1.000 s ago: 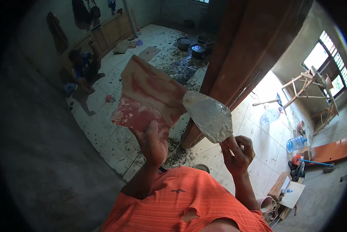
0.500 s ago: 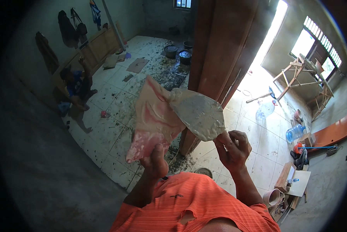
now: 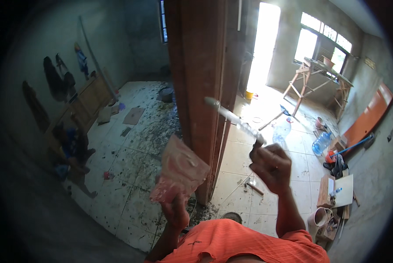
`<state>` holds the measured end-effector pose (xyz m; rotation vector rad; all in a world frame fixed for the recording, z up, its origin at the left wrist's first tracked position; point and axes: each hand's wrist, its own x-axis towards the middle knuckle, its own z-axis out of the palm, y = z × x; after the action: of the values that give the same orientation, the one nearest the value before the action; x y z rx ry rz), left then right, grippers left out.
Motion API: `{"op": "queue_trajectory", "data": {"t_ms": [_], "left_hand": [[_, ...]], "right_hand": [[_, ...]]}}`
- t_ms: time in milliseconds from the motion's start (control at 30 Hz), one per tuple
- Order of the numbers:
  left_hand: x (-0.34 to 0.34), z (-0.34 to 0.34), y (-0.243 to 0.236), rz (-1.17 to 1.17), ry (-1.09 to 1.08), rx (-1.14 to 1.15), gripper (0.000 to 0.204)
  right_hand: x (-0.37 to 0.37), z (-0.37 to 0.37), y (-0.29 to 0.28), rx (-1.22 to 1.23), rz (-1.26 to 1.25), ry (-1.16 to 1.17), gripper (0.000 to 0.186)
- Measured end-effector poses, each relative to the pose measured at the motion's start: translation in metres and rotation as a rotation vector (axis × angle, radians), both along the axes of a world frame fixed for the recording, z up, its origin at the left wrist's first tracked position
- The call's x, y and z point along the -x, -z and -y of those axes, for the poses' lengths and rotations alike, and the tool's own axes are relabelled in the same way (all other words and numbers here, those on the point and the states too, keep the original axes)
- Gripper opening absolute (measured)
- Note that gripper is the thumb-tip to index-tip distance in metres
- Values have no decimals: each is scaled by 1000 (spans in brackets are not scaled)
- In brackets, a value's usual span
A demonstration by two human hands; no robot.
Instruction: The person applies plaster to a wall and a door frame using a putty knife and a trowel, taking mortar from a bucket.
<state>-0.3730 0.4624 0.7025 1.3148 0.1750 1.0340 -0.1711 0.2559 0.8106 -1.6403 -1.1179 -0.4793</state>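
The person's left hand [image 3: 175, 211], at about 7 o'clock in the view, has its fingers pinched on the lower edge of a pink, smeared flat board [image 3: 179, 170], which tilts up and away toward the brown wooden door [image 3: 199, 87]. The right hand [image 3: 271, 164], near 4 o'clock from the centre, has its fingers curled shut around the handle end of a flat trowel [image 3: 233, 119]. The trowel is seen edge-on as a pale, crusted strip that slants up toward 11 o'clock and ends close to the door's edge.

The board looks thin, stiff and light. Its wet coating would probably make the face slippery, so the bare lower edge is the sound place to hold it. The trowel blade seems rigid but thin, best controlled from the handle.

The tiled floor [image 3: 130, 175] below is littered with dark debris. A water bottle [image 3: 321, 142] lies at 3 o'clock, and a wooden trestle [image 3: 312, 81] stands by the window at 2 o'clock.
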Motion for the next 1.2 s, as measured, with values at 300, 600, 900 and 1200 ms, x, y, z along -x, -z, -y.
{"op": "queue_trajectory", "data": {"t_ms": [300,600,900,1200], "left_hand": [[-5,-6,15,-74,-235,249,65],[-11,-4,39,-107,-275,210,61],[-22,0,19,-37,-230,425,64],[-19,-13,28,-50,-218,347,62]], "right_hand": [[-54,75,-64,355,-427,-29,45],[-72,60,-66,401,-454,-50,41],[-40,53,-99,521,-385,146,37],[-15,61,-27,193,-412,149,33]]}}
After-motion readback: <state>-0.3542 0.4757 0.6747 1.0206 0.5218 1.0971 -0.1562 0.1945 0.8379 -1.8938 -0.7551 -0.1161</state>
